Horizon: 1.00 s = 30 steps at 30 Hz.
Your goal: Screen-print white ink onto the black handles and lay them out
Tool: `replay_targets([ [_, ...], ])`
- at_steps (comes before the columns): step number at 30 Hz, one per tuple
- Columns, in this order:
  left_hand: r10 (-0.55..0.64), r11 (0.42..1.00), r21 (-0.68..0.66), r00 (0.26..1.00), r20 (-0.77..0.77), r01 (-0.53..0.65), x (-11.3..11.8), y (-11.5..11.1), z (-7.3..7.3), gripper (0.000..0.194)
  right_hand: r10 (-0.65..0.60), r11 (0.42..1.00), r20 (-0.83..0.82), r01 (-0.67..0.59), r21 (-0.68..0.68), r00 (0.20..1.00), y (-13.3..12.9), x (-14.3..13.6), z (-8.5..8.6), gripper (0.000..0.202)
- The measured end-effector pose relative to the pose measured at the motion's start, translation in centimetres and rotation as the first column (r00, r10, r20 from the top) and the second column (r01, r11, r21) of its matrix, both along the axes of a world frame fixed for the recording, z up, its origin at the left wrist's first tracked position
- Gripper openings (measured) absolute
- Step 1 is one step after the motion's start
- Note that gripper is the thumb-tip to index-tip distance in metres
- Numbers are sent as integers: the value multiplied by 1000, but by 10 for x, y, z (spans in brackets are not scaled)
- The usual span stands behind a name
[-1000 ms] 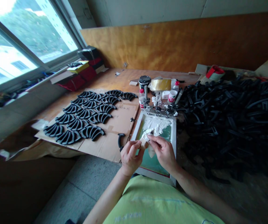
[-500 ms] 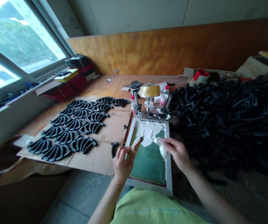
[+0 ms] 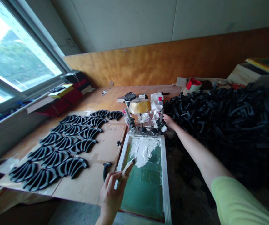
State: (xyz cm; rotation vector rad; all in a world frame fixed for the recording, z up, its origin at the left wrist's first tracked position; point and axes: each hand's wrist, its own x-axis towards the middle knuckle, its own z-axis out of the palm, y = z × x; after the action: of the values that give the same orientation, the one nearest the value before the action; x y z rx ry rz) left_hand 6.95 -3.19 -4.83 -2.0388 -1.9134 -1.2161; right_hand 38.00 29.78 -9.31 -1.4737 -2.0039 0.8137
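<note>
My left hand (image 3: 112,192) is closed around a small tan squeegee (image 3: 127,168) with a dark tip, held over the left side of a screen-printing frame (image 3: 166,187). Thick white paste (image 3: 143,150) covers the upper part of the frame's green mesh (image 3: 142,190). At the far end, my right hand (image 3: 169,122) reaches beside the right post of the metal hinge clamp (image 3: 146,129), close to a white cup (image 3: 159,107). Its fingertips are hidden, so what they hold does not show. One black curved handle (image 3: 106,170) lies left of the frame.
Rows of black curved handles (image 3: 61,142) cover much of the cardboard (image 3: 108,140) at left. A large pile of similar black parts (image 3: 209,125) fills the right. Behind the clamp stand a tape roll (image 3: 139,107), a dark-lidded tub (image 3: 129,96) and a red-capped bottle (image 3: 160,100).
My right hand has moved from over the mesh, where it held a white cloth-like wad, to the far clamp. The left hand keeps the squeegee. The view has shifted.
</note>
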Motion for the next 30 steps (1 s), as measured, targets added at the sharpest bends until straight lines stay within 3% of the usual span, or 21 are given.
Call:
replay_targets([
  [3, -8, 999, -32, 1000, -23, 7, -5, -1, -5, 11, 106, 994, 369, -108, -17, 923, 18, 5, -12, 54],
  [7, 7, 999, -50, 999, -40, -9, -9, -1, -11, 14, 152, 987, 510, -158, -33, 847, 29, 7, -28, 58],
  [11, 22, 997, -74, 999, -29, -24, -5, 3, -11, 18, 214, 973, 698, -216, -86, 683, 39, -2, -32, 67],
  [17, 17, 999, -27, 997, -70, -19, 0, 6, -6, 14, 159, 983, 752, -174, -59, 640, 33, 0, -32, 59],
  [24, 0, 999, -54, 1000, -25, -1, 4, 3, -3, 13, 130, 982, 792, -190, -19, 596, 3, 39, -24, 33],
  [30, -11, 1000, -13, 1000, -29, 11, 7, 3, 7, 15, 197, 972, 818, -219, -89, 540, -38, 71, -13, 22],
])
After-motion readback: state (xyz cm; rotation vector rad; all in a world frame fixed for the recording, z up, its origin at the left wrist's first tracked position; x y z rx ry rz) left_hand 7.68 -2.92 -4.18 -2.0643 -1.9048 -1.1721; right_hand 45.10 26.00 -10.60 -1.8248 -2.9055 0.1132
